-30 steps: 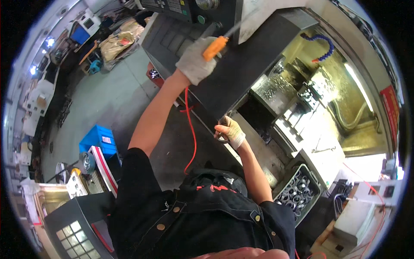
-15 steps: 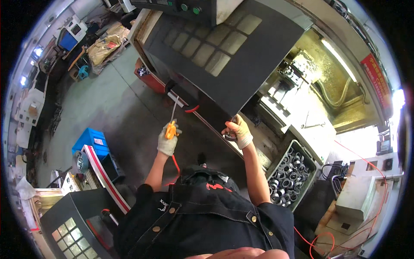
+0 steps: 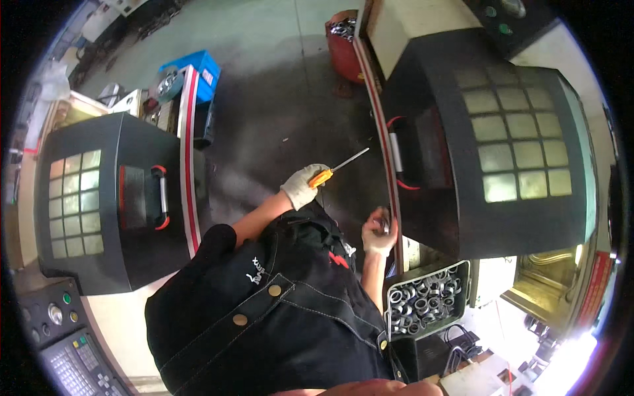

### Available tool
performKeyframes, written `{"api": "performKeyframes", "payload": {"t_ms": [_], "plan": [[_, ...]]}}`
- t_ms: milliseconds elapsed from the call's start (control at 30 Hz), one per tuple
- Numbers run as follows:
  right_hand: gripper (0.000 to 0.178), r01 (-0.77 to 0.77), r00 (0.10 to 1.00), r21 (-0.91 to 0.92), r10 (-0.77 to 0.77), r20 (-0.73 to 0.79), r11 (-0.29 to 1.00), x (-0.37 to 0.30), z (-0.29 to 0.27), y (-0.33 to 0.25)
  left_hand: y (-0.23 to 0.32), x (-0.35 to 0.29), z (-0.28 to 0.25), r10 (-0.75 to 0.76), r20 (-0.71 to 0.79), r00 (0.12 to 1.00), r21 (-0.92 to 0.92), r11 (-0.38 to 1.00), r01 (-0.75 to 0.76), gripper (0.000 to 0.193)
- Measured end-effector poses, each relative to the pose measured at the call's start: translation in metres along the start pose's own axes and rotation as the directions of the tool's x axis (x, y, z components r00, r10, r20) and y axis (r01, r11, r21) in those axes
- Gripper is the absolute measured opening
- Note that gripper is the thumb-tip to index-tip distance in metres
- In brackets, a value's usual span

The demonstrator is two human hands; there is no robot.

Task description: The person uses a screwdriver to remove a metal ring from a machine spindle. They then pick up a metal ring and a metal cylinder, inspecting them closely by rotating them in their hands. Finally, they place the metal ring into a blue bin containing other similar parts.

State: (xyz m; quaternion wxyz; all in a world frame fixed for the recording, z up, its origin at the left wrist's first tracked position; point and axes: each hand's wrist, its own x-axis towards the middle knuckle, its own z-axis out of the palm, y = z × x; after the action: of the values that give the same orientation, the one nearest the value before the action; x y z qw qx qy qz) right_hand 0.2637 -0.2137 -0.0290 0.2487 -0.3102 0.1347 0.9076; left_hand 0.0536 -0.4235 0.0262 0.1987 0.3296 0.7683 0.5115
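Observation:
My left hand [image 3: 302,187], in a pale work glove, is closed around the yellow handle of an air blow gun [image 3: 321,177]. Its long thin metal nozzle points up and to the right over the dark floor. Lower right, my gloved right hand [image 3: 379,239] has its fingers closed around a metal ring [image 3: 382,224], partly hidden and slightly blurred. That hand is beside the red-and-white edge of the right-hand machine, just above a bin [image 3: 392,290] heaped with similar metal rings [image 3: 421,305].
A dark machine door [image 3: 429,152] with a windowed panel and handle stands on the right. Another machine [image 3: 142,198] with a similar door is on the left, its keypad panel [image 3: 69,369] below. A blue crate [image 3: 210,66] and a red container [image 3: 345,58] of metal pieces are farther off.
My view has swung left, bringing the left machine fully into sight. My right hand has come away from the machine's opening with the ring. The blow gun's nozzle now points more rightward.

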Motion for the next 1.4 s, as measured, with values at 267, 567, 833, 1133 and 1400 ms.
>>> {"api": "performKeyframes", "payload": {"t_ms": [267,567,833,1133,1400], "plan": [[0.041,-0.306,0.846,-0.586,0.496,0.194,0.751,0.080,0.125,0.154,-0.036,-0.059,-0.080,-0.264,0.134,0.955,0.255,0.941,0.224,0.049],[0.037,-0.171,0.779,-0.846,0.595,0.198,0.505,0.199,0.197,0.337,-0.056,-0.069,-0.213,-0.387,-0.227,0.894,0.128,0.898,0.421,0.049],[0.034,-0.330,0.593,-0.881,0.801,0.086,0.339,0.256,0.209,0.492,-0.088,-0.078,-0.309,-0.518,-0.403,0.755,0.022,0.819,0.574,0.052],[0.047,-0.203,0.234,-0.975,0.962,-0.139,-0.092,0.278,0.210,0.667,-0.117,-0.085,-0.338,-0.625,-0.670,0.402,-0.234,0.691,0.684,0.054],[0.018,-0.228,0.096,-0.878,0.888,-0.451,-0.421,0.335,0.194,0.803,-0.105,-0.040,-0.397,-0.734,-0.674,0.081,-0.425,0.476,0.770,0.053]]}}
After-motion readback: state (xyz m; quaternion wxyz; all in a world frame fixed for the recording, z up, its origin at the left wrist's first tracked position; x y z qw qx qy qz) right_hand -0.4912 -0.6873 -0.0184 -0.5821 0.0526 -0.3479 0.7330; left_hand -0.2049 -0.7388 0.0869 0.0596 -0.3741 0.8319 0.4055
